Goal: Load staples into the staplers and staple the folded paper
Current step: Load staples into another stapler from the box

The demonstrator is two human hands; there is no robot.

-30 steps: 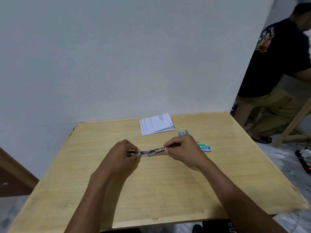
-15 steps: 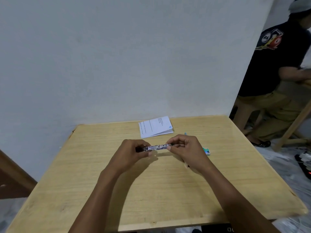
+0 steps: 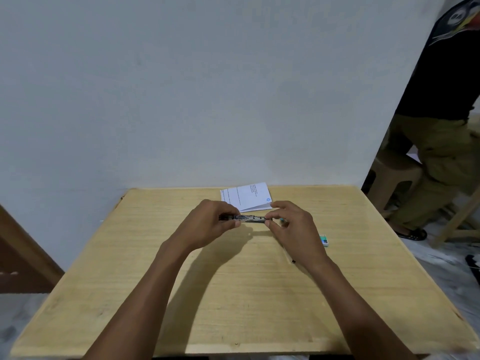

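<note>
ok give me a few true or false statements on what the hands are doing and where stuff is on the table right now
1. The left hand and the right hand both hold the stapler, one at each end. True.
2. The folded paper lies at the near edge of the table. False: it lies at the far edge, by the wall.
3. The staple box lies on the table to the right of the right hand. True.
4. The stapler is clamped on the folded paper. False: the paper lies on the table beyond the hands, not in the stapler.
</note>
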